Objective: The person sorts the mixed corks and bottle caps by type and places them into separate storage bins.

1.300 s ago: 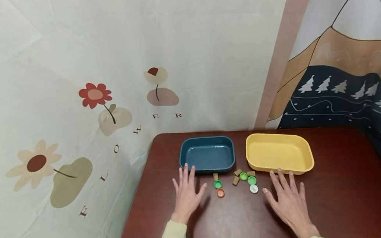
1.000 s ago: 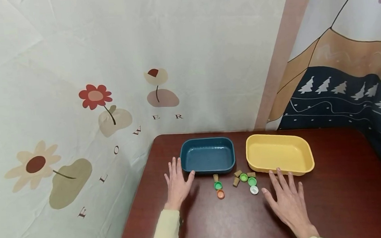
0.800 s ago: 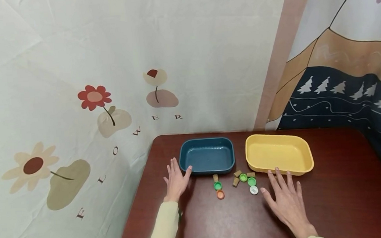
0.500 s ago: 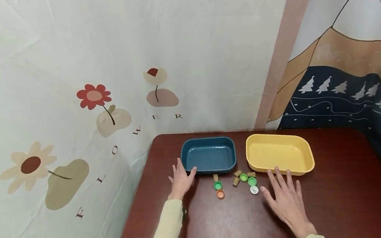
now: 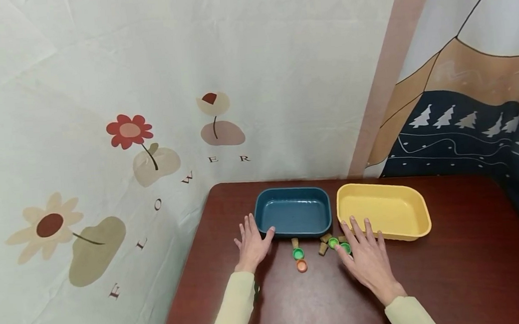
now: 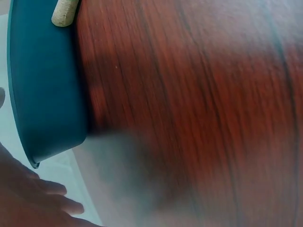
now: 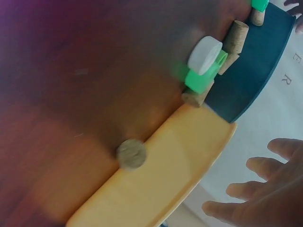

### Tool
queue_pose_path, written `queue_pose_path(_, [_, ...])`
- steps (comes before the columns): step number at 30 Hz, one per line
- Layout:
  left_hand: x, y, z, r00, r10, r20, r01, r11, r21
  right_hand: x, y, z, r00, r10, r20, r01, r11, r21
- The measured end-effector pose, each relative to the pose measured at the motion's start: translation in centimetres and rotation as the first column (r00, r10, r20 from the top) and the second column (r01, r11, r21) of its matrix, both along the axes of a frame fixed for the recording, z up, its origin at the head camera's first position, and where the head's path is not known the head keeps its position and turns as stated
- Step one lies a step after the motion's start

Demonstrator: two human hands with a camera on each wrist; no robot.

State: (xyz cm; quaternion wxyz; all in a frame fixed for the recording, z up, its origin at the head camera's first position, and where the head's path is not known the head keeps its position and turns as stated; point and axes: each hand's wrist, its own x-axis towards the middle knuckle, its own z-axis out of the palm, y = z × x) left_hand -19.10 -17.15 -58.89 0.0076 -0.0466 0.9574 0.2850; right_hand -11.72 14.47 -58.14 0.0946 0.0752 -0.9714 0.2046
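My left hand (image 5: 253, 248) is at the near left corner of the blue tray (image 5: 294, 234), fingers spread along its left end and thumb at the front rim. My right hand (image 5: 368, 260) hovers with spread fingers at the front of the yellow tray (image 5: 416, 235), overlapping some caps in the head view. Small corks (image 5: 323, 248), green bottle caps (image 5: 298, 253) and an orange cap (image 5: 301, 265) lie before the trays. In the right wrist view, a white cap (image 7: 205, 55) is beside a green one, and a cork (image 7: 131, 153) is against the yellow tray.
The trays stand side by side near the back edge of a dark red-brown table (image 5: 314, 298). Behind it hangs a pale cloth (image 5: 281, 80) with printed flowers, and a dark printed panel (image 5: 461, 143) is at the right.
The blue tray has shifted slightly right, towards the yellow one, with my left hand beside it. My right hand has moved left and forward, over the caps, and now covers the white one.
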Motion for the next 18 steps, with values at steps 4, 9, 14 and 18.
queue_pose_path(4, [0.8,-0.1,0.1,0.996,-0.002,-0.089,0.0,1.0,-0.024,-1.6,-0.9,0.0,1.0,0.03,0.007,-0.03,1.0,0.001])
queue_pose_path(9, [2.4,0.3,0.4,0.981,-0.065,-0.185,0.056,0.997,-0.056,-3.2,-1.1,-0.2,0.998,0.064,-0.002,-0.064,0.997,0.034])
queue_pose_path(14, [4.2,0.8,0.5,0.949,-0.174,-0.261,0.144,0.981,-0.13,-4.3,-1.2,-0.6,0.994,0.111,-0.009,-0.11,0.992,0.067])
queue_pose_path(18, [5.5,1.3,0.6,0.903,-0.296,-0.312,0.239,0.949,-0.207,-4.7,-1.5,-1.0,0.99,0.138,0.008,-0.139,0.988,0.07])
